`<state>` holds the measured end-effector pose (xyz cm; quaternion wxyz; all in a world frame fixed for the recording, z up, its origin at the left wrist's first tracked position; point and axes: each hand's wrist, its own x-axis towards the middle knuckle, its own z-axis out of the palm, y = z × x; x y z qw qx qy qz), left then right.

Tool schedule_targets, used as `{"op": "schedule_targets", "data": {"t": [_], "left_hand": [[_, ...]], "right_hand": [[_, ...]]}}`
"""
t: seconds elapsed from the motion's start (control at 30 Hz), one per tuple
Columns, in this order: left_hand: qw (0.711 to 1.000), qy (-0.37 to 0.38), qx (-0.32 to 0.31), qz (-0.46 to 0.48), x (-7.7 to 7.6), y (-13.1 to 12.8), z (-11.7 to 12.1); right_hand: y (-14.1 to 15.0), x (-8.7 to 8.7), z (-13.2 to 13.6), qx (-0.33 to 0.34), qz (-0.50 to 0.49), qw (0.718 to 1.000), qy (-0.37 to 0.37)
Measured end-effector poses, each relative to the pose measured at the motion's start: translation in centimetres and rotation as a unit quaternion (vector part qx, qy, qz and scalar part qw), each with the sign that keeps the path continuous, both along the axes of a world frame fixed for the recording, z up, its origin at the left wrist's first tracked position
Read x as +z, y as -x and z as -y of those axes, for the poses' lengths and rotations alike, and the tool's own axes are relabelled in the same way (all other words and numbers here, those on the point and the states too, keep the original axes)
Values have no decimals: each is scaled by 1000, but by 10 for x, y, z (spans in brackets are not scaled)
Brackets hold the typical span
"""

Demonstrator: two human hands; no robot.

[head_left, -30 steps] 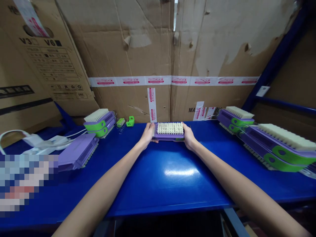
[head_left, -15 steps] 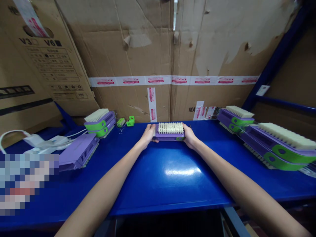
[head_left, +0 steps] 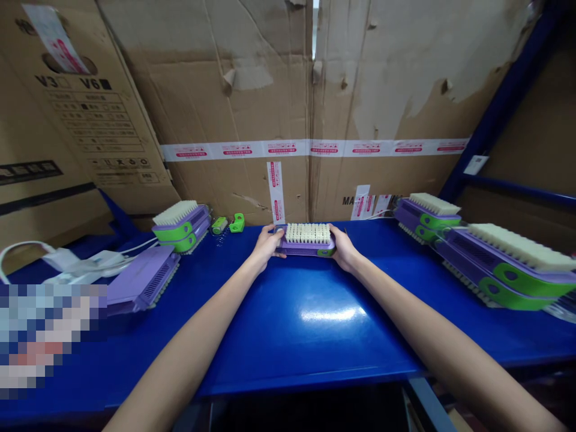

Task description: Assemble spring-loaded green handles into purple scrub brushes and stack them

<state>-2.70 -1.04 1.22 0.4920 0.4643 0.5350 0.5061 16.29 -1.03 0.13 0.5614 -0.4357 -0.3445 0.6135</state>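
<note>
Between my two hands is a purple brush block (head_left: 308, 236) with cream bristles facing up and a green patch at its right end. My left hand (head_left: 267, 245) is closed round its left end, the thumb on top. My right hand (head_left: 344, 247) grips the opposite end, with its fingers mostly hidden behind the block. To the left of my left hand lie a small bright green plastic piece (head_left: 236, 222), a pale green block (head_left: 219, 225) and a thin coiled spring (head_left: 220, 240).
On the left, stacked purple-green brushes (head_left: 182, 227), a purple brush (head_left: 141, 276) lying bristles down and a white power strip (head_left: 90, 267). More brush pairs stand on the right, one farther back (head_left: 425, 216), one nearer (head_left: 508, 267). Cardboard (head_left: 234, 108) walls the blue table (head_left: 310, 336).
My left thumb has come up over the top of the brush's left end. The brush and both hands have shifted very slightly left in view.
</note>
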Motion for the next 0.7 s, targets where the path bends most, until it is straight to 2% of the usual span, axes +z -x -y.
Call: {"op": "schedule_targets", "data": {"t": [0.13,0.27,0.47,0.7], "left_hand": [[999,-2,38,8,-2,2,-4],[997,-31,65,16,-7,7,-14],[997,-60,30,27,-15,12,-22],[996,-74,38,15,-16,13,-23]], "right_hand": [[0,5,3,5,-18,999,30],[-1,5,3,18,-22,999,28],[-3,0,2,-1,-12,1000,-9],[0,-3,2,-46,2,999,-25]]}}
